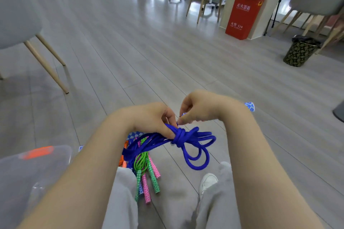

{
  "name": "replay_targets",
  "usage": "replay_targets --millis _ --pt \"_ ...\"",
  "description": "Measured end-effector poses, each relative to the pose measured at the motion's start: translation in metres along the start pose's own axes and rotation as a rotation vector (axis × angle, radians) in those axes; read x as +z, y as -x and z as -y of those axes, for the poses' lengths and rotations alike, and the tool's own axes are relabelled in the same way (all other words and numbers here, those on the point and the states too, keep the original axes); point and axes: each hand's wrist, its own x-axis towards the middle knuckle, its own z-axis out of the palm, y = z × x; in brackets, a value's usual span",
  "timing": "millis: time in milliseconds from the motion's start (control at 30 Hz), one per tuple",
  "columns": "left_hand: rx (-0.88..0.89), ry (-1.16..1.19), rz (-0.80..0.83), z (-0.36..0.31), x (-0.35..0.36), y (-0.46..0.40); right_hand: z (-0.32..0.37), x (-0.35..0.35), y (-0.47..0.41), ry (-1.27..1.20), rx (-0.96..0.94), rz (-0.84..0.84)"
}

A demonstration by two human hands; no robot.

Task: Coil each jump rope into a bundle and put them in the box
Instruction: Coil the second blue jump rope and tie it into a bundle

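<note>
- The left hand [152, 119] pinches the blue jump rope [178, 141] at its wrapped middle, thumb and fingers closed on the strands just left of the knot-like wrap
- The right hand [199, 108] is curled shut just above that wrap, fingertips pressed together on a strand; a blue-and-white patterned handle [250, 106] pokes out past the right wrist
- The two hands sit close together, almost touching, held in the air above the floor [149, 52]
- The blue rope is gathered into a bundle: several loops fan out to the right of the wrap and hang down, and more strands trail to the lower left toward the person's lap
- Below the hands, between the knees, other jump ropes [147, 174] lie in a heap on the floor: green cord, pink and green patterned handles, a bit of orange at the left edge
- A clear plastic box [28, 169] with an orange part on it sits at the lower left, partly hidden by the left forearm; what lies inside cannot be told
- Grey trousers and a white shoe [207, 182] show at the bottom
- Farther off stand chairs with wooden legs, a red cabinet [243, 15] against a pillar, and a dark patterned bin [300, 51] at the right
</note>
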Motion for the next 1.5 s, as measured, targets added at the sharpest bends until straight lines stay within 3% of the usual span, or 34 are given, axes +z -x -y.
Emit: replay_targets --millis 167,367,500,600,700,900,1033,1300,1500 --pt "-0.117 -0.117 -0.292 0.009 -0.002 -0.013 0.023 0.016 -0.009 0.239 0.021 -0.327" --pt "-0.124 -0.032 -0.670 0.008 -0.004 -0.023 0.037 0.021 -0.009 0.114 -0.022 -0.521" --pt "-0.067 0.220 -0.820 0.006 -0.010 -0.027 0.037 0.018 -0.010 -0.035 -0.068 -0.540" --pt "-0.046 0.336 -0.849 0.006 -0.011 -0.027 0.034 0.011 -0.007 -0.138 -0.071 -0.498" --pt "-0.039 0.500 -0.850 0.008 -0.011 -0.028 0.030 0.009 -0.005 -0.195 -0.028 -0.342" --pt "0.020 0.944 -0.688 -0.003 -0.015 -0.018 0.023 0.009 -0.004 -0.232 -0.034 -0.178" --pt "0.068 0.994 -0.613 -0.006 -0.018 -0.011 0.019 0.005 0.000 -0.352 -0.113 -0.083" --pt "0.182 1.026 -0.545 -0.008 -0.019 -0.008 0.009 0.000 0.003 -0.463 -0.113 -0.135" --pt "0.191 1.087 -0.534 -0.013 -0.014 -0.012 0.015 0.004 0.000 -0.337 -0.075 -0.155"
